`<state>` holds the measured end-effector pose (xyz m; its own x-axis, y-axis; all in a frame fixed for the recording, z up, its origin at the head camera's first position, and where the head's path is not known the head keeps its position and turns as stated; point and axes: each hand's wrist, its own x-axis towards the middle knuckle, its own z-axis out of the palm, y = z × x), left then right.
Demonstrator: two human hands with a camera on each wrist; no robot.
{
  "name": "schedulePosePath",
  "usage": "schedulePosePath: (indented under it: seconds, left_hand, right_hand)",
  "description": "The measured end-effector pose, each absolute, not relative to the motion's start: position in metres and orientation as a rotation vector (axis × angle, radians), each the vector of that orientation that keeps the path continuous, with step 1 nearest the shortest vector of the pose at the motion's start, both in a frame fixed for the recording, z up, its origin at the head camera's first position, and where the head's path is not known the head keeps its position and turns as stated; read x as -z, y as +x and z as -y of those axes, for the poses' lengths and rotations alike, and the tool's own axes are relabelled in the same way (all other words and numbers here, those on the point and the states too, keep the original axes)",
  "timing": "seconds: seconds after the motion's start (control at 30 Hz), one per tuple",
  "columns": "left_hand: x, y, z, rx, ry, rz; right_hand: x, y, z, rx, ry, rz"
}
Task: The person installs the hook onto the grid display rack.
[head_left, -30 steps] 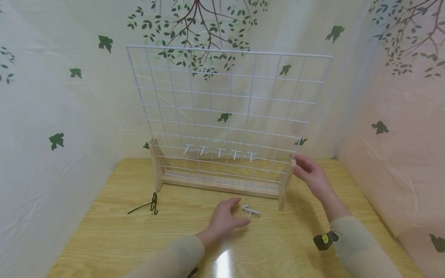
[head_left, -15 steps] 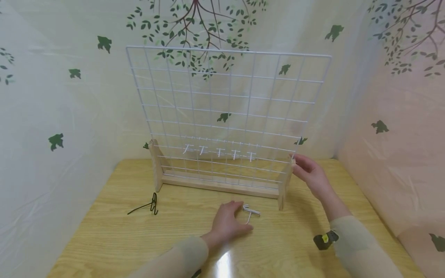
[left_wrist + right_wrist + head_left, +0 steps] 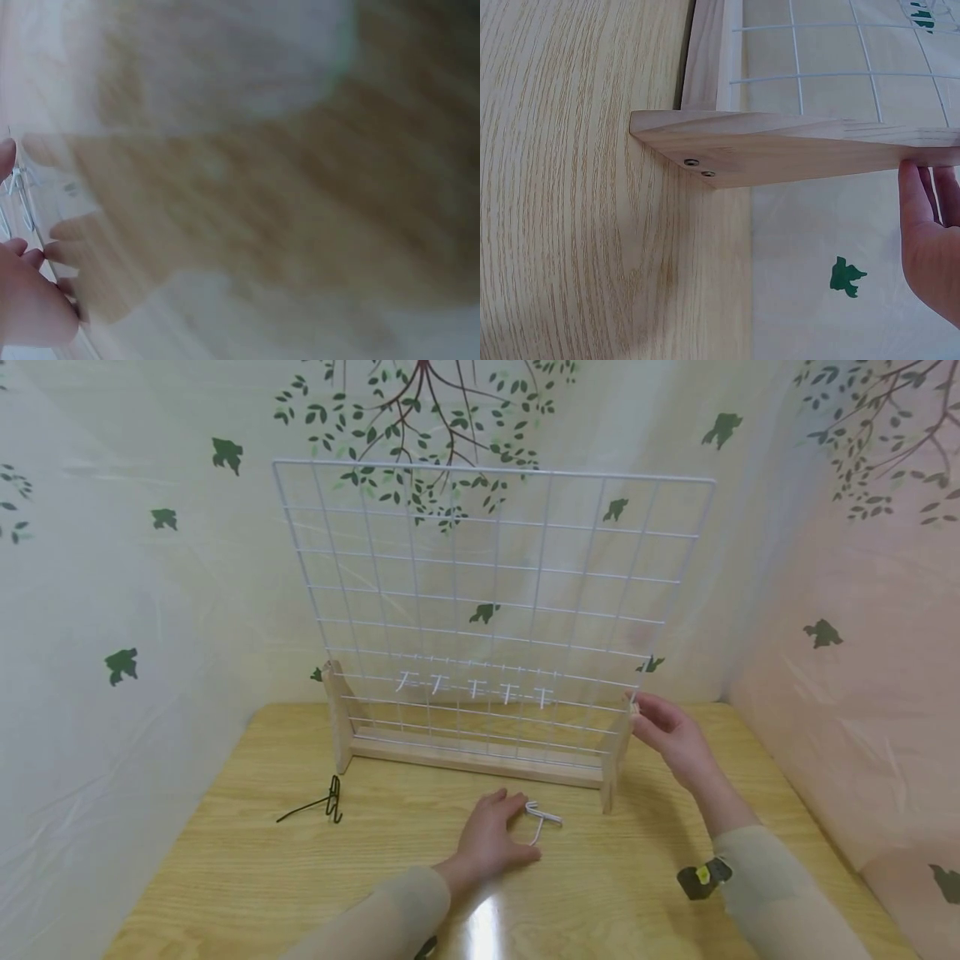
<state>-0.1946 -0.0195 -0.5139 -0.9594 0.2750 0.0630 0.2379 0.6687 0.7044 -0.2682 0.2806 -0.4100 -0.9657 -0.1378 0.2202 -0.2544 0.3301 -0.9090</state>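
A white metal hook (image 3: 543,814) lies on the wooden table in the head view. My left hand (image 3: 487,843) is just left of it, with thumb and fingers spread around its near end. The fingertips are close to the hook; whether they touch it I cannot tell. A white wire grid (image 3: 495,560) stands in a wooden stand (image 3: 480,762), with several small white hooks (image 3: 474,689) hung low on it. My right hand (image 3: 675,743) holds the top of the stand's right upright (image 3: 795,150), thumb in front. In the left wrist view the left hand (image 3: 34,300) shows only partly, at the edge.
A black wire hook (image 3: 330,800) lies on the table (image 3: 247,877) in front of the stand's left foot. Behind the table hangs a pale curtain (image 3: 180,593) printed with leaves and branches. Another curtain side closes in on the right.
My left hand has shifted slightly right and toward me, bringing its fingertips nearer the white hook. The right hand stays on the upright, and the grid has not moved.
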Motion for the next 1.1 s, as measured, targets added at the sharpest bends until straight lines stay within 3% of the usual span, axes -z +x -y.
schedulePosePath:
  seconds: [0.37,1.1]
  left_hand:
    - [0.519,-0.200,0.021,-1.112,0.592,-2.897]
    - [0.526,-0.209,0.030,-1.340,0.617,-2.840]
  right_hand:
    - [0.411,-0.269,-0.280,-1.732,0.398,2.440]
    - [0.411,-0.268,-0.279,-1.715,0.396,2.448]
